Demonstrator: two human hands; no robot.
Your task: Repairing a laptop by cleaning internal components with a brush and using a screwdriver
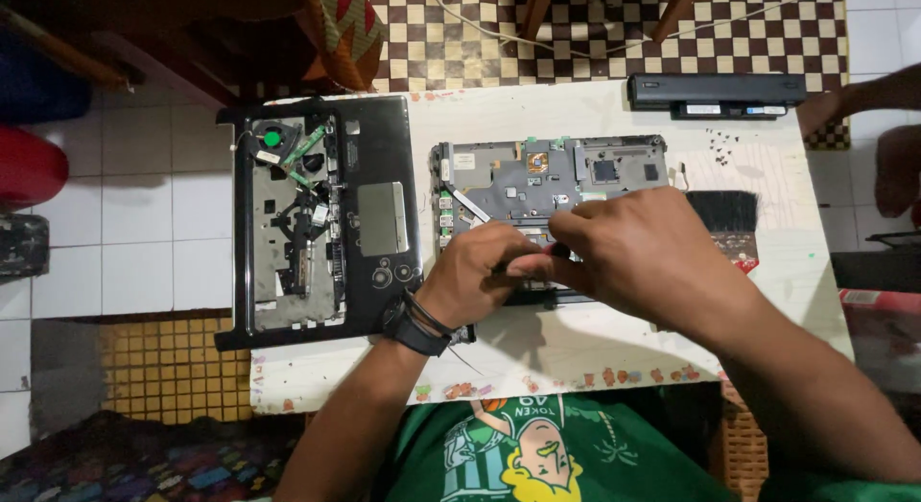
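A laptop mainboard assembly [556,176], grey with chips and connectors, lies in the middle of the white table [576,353]. My left hand [480,272], with a black watch at the wrist, rests on its near edge. My right hand [638,248] is closed around a thin dark tool, likely a screwdriver [537,259], whose tip points at the board's near edge beside the left fingers. The tool's tip is hidden by my fingers.
An opened black laptop shell [321,219] with fan and touchpad lies at the left. A long black battery [715,92] sits at the far edge. Small screws [720,147] and a black brush [724,214] lie at the right. Another person's limb [883,90] shows at far right.
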